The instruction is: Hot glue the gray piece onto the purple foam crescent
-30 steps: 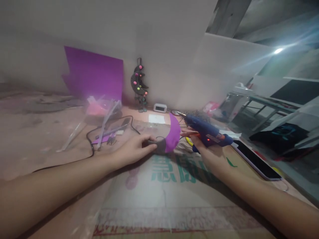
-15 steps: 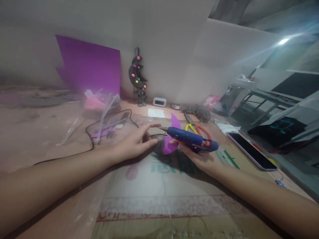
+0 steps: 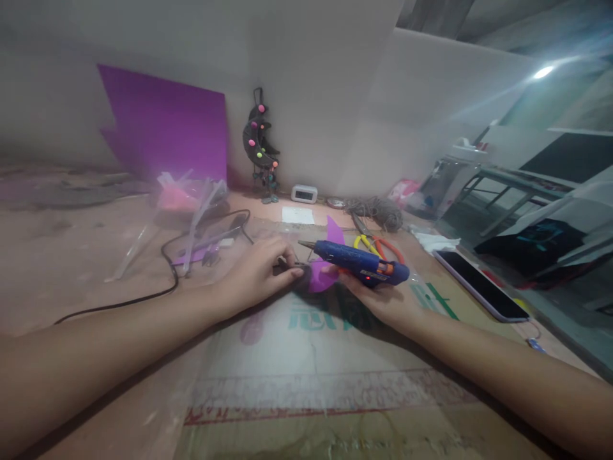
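My right hand (image 3: 376, 294) is wrapped around a blue hot glue gun (image 3: 354, 257), its metal nozzle pointing left and a small red light lit on its side. Below the gun lies a purple crescent-shaped cutout (image 3: 320, 276), partly covered by the gun; its upper tip shows above. Dark grey yarn (image 3: 301, 278) lies around the crescent's left part. My left hand (image 3: 263, 268) has its fingers curled and its thumb against this yarn, just beneath the nozzle. The exact grip is partly hidden by the fingers.
Behind are orange- and yellow-handled pliers (image 3: 366, 244), a grey yarn ball (image 3: 390, 216), a white digital clock (image 3: 304, 193) and a hanging moon ornament (image 3: 256, 137). A phone (image 3: 481, 284) lies right. Purple sheet (image 3: 167, 121) leans left; a black cable (image 3: 138, 300) runs beside my left arm.
My left hand's fingers have curled in from a spread pose and closed at the dark yarn. The glue gun has shifted slightly left with my right hand; the view has shifted a little.
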`<state>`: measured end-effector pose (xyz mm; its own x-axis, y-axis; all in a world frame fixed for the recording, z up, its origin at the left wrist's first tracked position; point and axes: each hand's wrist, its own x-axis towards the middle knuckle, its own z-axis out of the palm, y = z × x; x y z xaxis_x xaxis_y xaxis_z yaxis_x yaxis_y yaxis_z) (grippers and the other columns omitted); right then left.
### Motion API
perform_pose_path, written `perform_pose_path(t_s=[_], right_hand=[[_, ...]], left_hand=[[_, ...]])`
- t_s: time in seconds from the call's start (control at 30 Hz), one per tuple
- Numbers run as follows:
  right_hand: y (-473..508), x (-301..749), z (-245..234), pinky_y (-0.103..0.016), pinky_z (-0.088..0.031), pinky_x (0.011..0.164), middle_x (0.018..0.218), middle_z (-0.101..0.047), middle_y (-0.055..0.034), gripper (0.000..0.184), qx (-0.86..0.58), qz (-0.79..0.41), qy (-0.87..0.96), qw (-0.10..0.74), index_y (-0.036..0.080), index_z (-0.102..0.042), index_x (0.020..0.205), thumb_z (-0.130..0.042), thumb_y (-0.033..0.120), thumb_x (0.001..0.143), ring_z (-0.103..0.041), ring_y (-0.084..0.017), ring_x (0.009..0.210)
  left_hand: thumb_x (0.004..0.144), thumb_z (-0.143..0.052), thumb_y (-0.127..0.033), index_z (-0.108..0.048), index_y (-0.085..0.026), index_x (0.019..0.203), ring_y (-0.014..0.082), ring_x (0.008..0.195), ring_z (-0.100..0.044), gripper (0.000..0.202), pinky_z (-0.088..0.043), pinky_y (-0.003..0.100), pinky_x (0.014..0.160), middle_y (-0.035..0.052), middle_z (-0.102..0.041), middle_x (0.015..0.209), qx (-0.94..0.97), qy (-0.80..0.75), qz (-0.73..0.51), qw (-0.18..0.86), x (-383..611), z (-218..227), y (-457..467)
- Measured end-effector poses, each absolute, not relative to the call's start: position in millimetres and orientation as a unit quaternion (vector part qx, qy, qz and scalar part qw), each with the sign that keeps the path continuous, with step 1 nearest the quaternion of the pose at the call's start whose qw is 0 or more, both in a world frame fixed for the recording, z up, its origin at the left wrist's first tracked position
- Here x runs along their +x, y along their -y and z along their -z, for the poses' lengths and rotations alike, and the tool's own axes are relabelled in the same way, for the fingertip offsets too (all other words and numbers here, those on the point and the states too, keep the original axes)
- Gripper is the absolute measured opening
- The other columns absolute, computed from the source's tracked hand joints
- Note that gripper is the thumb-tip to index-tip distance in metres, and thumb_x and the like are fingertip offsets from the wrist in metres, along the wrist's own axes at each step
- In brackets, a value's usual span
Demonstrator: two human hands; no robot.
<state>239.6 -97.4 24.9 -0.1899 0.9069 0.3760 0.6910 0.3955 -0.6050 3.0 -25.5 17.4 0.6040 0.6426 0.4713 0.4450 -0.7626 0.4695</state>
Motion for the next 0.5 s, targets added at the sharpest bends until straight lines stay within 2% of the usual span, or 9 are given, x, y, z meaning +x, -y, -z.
perform_pose_path(t_s=[0.17, 0.27, 0.33, 0.43, 0.5], right_hand=[[101.4, 236.4, -28.0, -0.045, -0.058, 0.086, 0.094, -0.073, -0.0032, 0.024, -0.539, -0.164, 0.744, 0.36, 0.029, -0.07, 0.096, -0.056, 0.044, 0.085, -0.068, -0.029, 0.096], [100.2, 235.9, -27.4, -0.046, -0.056, 0.088, 0.093, -0.073, -0.0036, 0.023, -0.553, -0.159, 0.732, 0.365, 0.029, -0.07, 0.094, -0.056, 0.044, 0.084, -0.067, -0.03, 0.098], [97.4, 235.8, -25.7, -0.047, -0.054, 0.09, 0.092, -0.073, -0.004, 0.02, -0.567, -0.143, 0.717, 0.379, 0.027, -0.069, 0.091, -0.058, 0.043, 0.083, -0.066, -0.03, 0.101], [91.7, 237.0, -22.7, -0.046, -0.051, 0.096, 0.1, -0.072, -0.0042, 0.021, -0.576, -0.126, 0.688, 0.423, 0.026, -0.066, 0.095, -0.06, 0.04, 0.082, -0.064, -0.028, 0.106], [88.4, 238.6, -21.5, -0.043, -0.052, 0.093, 0.101, -0.071, -0.0039, 0.022, -0.56, -0.155, 0.695, 0.423, 0.024, -0.065, 0.098, -0.057, 0.039, 0.084, -0.066, -0.025, 0.101]], left_hand=[[0.085, -0.057, -0.039, -0.059, -0.019, 0.099, 0.021, 0.089, -0.057, 0.025, -0.043, 0.034, 0.079, 0.0055, -0.064, 0.096, 0.891, -0.306, -0.289, 0.169, 3.1, -11.1, 20.7], [0.089, -0.051, -0.038, -0.063, -0.02, 0.089, 0.02, 0.087, -0.057, 0.022, -0.041, 0.034, 0.082, 0.0035, -0.066, 0.088, 0.91, -0.274, -0.271, 0.153, 3.2, -11.7, 19.6], [0.09, -0.049, -0.038, -0.064, -0.019, 0.085, 0.0195, 0.083, -0.057, 0.025, -0.041, 0.033, 0.079, 0.0028, -0.066, 0.083, 0.904, -0.293, -0.267, 0.159, 3.3, -14.1, 20.3], [0.09, -0.048, -0.041, -0.064, -0.019, 0.085, 0.0194, 0.079, -0.058, 0.028, -0.042, 0.031, 0.073, 0.0027, -0.067, 0.083, 0.875, -0.356, -0.268, 0.189, 3.1, -18.0, 21.6], [0.089, -0.047, -0.043, -0.063, -0.018, 0.085, 0.0197, 0.078, -0.059, 0.03, -0.042, 0.031, 0.071, 0.0029, -0.067, 0.084, 0.857, -0.386, -0.271, 0.209, 2.6, -19.4, 21.5]])
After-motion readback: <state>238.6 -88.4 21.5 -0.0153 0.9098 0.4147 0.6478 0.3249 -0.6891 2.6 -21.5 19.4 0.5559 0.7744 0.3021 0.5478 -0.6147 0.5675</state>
